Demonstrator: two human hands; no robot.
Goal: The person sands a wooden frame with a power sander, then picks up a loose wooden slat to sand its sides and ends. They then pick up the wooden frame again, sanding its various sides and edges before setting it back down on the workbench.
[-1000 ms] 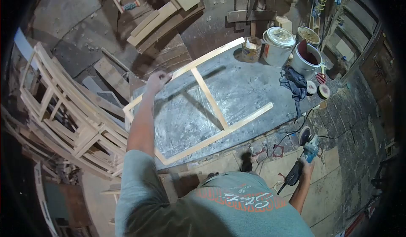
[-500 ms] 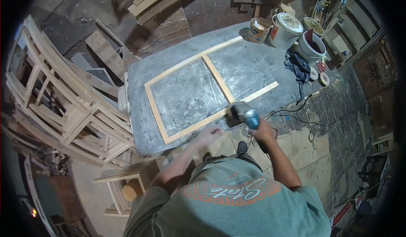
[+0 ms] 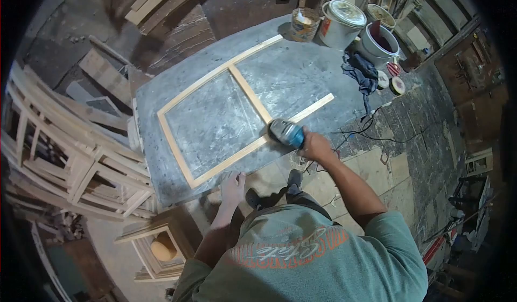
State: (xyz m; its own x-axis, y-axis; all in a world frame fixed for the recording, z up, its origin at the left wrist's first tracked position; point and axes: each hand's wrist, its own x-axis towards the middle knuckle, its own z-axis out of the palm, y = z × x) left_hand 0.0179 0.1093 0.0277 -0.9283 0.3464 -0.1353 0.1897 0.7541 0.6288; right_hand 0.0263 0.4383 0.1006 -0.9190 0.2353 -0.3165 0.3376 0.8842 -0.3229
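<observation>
The wooden frame (image 3: 229, 162) lay flat on the grey table (image 3: 210, 116), two long rails joined by an end piece at the left and a crossbar (image 3: 249, 93) farther along, the rails' right-hand ends left unjoined. The right hand (image 3: 316, 146) had its fingers wrapped around a blue power tool (image 3: 292, 135), whose dark head was at the joint of the crossbar and the near rail, covering it from sight. Whether the head pressed on the wood or sat just above it was hard to say from this angle.

The left hand (image 3: 232, 186) was at the table's near edge, to the right of the frame's near left corner — its fingers looked bent, but how wide they stood, or whether they touched the edge, I could not tell.

Toward the table's far right stood a tin (image 3: 304, 30), a lidded bucket (image 3: 338, 34) and an open bucket (image 3: 370, 46), with a dark cloth (image 3: 360, 74) bunched in front of them and round discs (image 3: 397, 85) beside it. A black cable (image 3: 388, 138) trailed over the floor at the right. On the left — just past the table — curved wooden frames (image 3: 83, 167) were piled together.
</observation>
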